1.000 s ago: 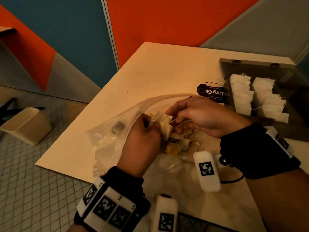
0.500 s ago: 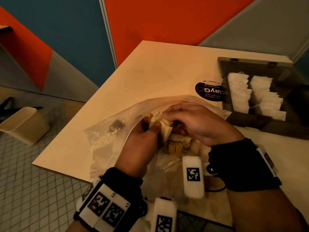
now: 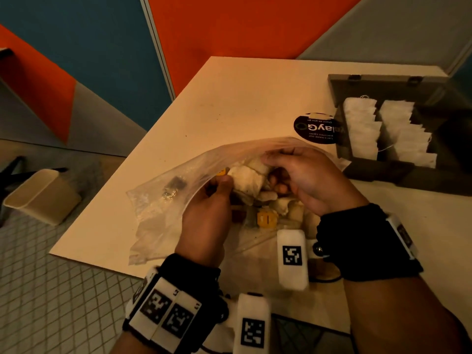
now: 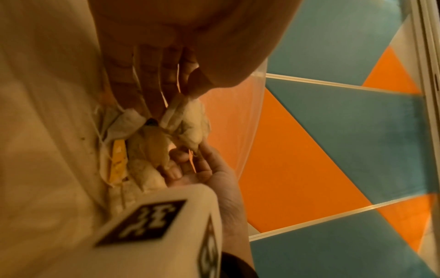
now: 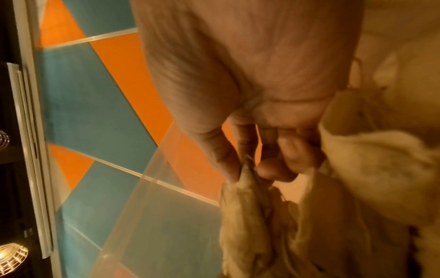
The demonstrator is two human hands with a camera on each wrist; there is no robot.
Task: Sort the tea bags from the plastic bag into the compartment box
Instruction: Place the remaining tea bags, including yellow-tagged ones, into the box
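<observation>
A clear plastic bag (image 3: 163,200) lies open on the table with a heap of crumpled tea bags and a yellow tag (image 3: 265,218) inside. Both hands are in its mouth. My right hand (image 3: 275,172) pinches the top of one pale tea bag (image 5: 240,216) between thumb and forefinger. My left hand (image 3: 222,182) holds the same tea bag (image 3: 245,178) from the other side, thumb on it; in the left wrist view its fingertips (image 4: 202,150) meet the bag's lower corner. The dark compartment box (image 3: 383,80) stands open at the right, with two rows of white tea bags (image 3: 362,129).
A black round sticker (image 3: 314,129) lies on the pale table (image 3: 229,103) between bag and box. The table's left edge runs diagonally close to the plastic bag. A beige bin (image 3: 40,195) stands on the tiled floor at the left.
The right hand has come down from a raised pinch to sit lower over the heap, close against the left hand. The left hand has hardly moved.
</observation>
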